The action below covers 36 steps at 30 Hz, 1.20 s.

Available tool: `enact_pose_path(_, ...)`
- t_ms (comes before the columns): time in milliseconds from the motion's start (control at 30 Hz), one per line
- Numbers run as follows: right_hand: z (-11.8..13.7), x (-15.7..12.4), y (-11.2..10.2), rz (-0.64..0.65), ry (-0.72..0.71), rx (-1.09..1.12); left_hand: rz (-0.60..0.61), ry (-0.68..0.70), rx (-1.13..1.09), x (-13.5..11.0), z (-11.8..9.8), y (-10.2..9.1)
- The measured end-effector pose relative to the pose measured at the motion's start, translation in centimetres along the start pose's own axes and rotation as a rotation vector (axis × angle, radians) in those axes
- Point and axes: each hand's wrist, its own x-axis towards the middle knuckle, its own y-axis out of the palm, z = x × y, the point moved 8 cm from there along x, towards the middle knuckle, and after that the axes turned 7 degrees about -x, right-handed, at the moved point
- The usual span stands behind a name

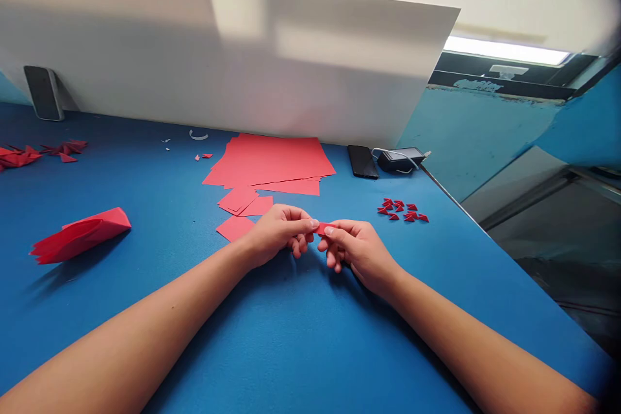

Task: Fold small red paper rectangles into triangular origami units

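A small folded piece of red paper [324, 228] is held between my two hands, above the blue table. My left hand [281, 229] pinches its left end between thumb and forefinger. At the other end, the thumb and fingers of my right hand [361, 249] close on it. Much of the piece is hidden by my fingertips. Close beside my left hand lie several small red paper rectangles [237, 199]. Behind them is a stack of larger red sheets [276, 158]. To the right, several small folded red triangles [400, 208] lie in a loose group.
A bundle of folded red paper [82, 236] lies at the left, with more red folded pieces [63, 149] behind. A phone [44, 94] leans on a white board [242, 58]. A black phone [363, 162] and a dark device with a cable [402, 160] lie near the right edge.
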Motion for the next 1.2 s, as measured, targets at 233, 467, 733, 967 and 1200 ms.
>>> enact_pose_path(233,-0.1,0.2,0.0,0.017,0.013,0.055,0.028,-0.012,-0.004,0.0,0.3,-0.1)
enact_pose_path(467,-0.2,0.4,-0.5,-0.046,-0.033,0.055,0.065,0.009,0.059,0.0,0.3,0.2)
enact_pose_path(733,-0.1,0.4,-1.1,-0.129,-0.012,0.034,-0.014,-0.011,-0.045,0.1,0.4,-0.1)
enact_pose_path(967,1.3,0.3,-1.5,-0.140,-0.123,-0.236,-0.051,0.004,0.079,0.1,0.5,-0.2)
enact_pose_path(1200,0.9,0.6,-1.4,-0.116,-0.073,-0.195,-0.151,0.079,0.123,-0.2,-0.2,-0.4)
